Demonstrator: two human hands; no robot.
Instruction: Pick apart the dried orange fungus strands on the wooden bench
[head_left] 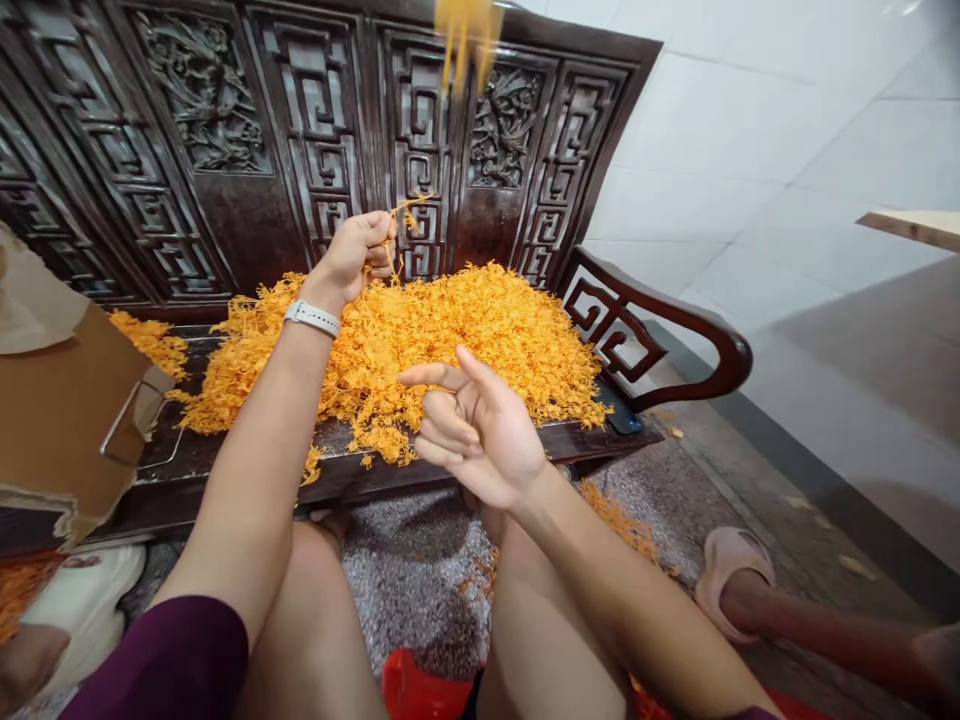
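Note:
A large heap of small orange, branching, plastic-looking sprigs (480, 315) covers the dark wooden bench (352, 480). Above the heap's back left part, my left hand (364, 250), with a white band at the wrist, pinches a thin orange sprig (409, 210). Part of that piece dangles below the fingers. My right hand (480, 425) hovers at the heap's front edge, palm turned up. Its thumb and index finger are stretched apart, the other fingers are loosely curled, and nothing shows in it.
A carved backrest (240, 220) rises behind the heap, with a curved armrest (675, 340) at right. At left, a cardboard box (67, 420) stands by a metal wire handle (127, 420). A blurred yellow bunch (466, 35) is at the top. Other people's feet flank me.

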